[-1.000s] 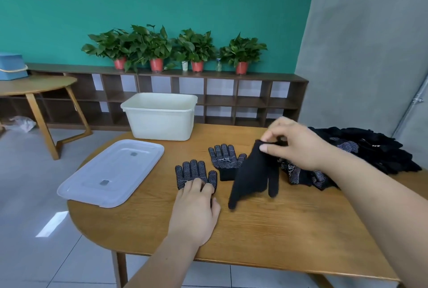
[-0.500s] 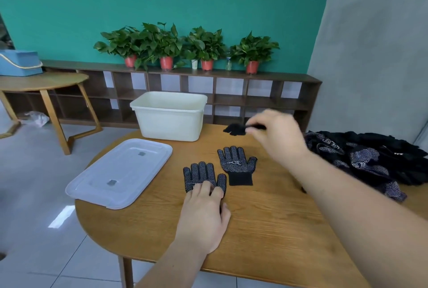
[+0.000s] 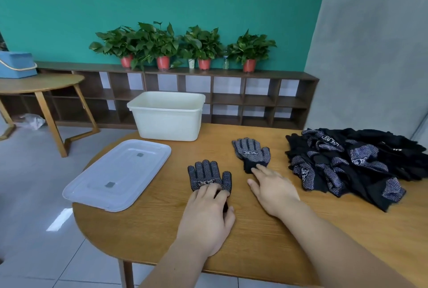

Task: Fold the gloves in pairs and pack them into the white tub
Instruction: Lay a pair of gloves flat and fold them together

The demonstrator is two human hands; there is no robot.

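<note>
Two black gloves with white grip dots lie flat on the wooden table (image 3: pixel 266 236). My left hand (image 3: pixel 206 216) rests flat on the cuff of the near glove (image 3: pixel 207 175), fingers fairly straight. My right hand (image 3: pixel 273 189) lies flat with its fingertips touching the cuff of the far glove (image 3: pixel 252 152). A heap of more black gloves (image 3: pixel 354 162) sits at the right. The white tub (image 3: pixel 168 116) stands open at the table's far edge; from this angle its inside is hidden.
The tub's translucent lid (image 3: pixel 120 174) lies flat on the table's left part, overhanging the edge. Behind are a low shelf with potted plants (image 3: pixel 183 44), a second wooden table (image 3: pixel 39 84) with a blue box (image 3: pixel 16 64), and tiled floor to the left.
My right hand, which held a black glove up and carried it toward the far side, has come down onto the far glove's cuff, holding nothing. My left hand stayed on the near glove.
</note>
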